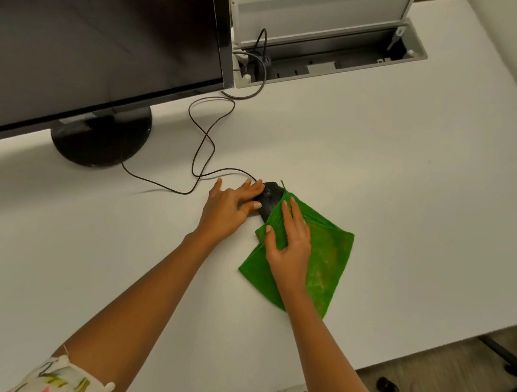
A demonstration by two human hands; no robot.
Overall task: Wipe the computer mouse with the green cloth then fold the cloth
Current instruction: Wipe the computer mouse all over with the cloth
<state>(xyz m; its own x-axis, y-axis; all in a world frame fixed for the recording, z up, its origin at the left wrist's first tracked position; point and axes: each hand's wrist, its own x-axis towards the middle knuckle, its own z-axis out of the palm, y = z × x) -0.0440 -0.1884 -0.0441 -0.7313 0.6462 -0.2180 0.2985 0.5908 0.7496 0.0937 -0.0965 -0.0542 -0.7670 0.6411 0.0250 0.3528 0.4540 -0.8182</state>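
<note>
A black wired computer mouse (269,198) lies on the white desk (380,163), near the middle. My left hand (229,208) rests on the mouse's left side, fingers spread and thumb against it, holding it in place. A green cloth (327,259) lies to the right of the mouse, and its upper corner is draped over the mouse's right side. My right hand (289,241) presses flat on that part of the cloth, thumb curled around a fold at its left edge. Most of the mouse is hidden by hands and cloth.
The mouse's cable (207,140) loops across the desk to an open cable tray (327,60) at the back. A dark monitor (92,37) on a round base (101,139) fills the back left. The desk's edge runs at the right, with a chair base (512,362) on the floor beyond.
</note>
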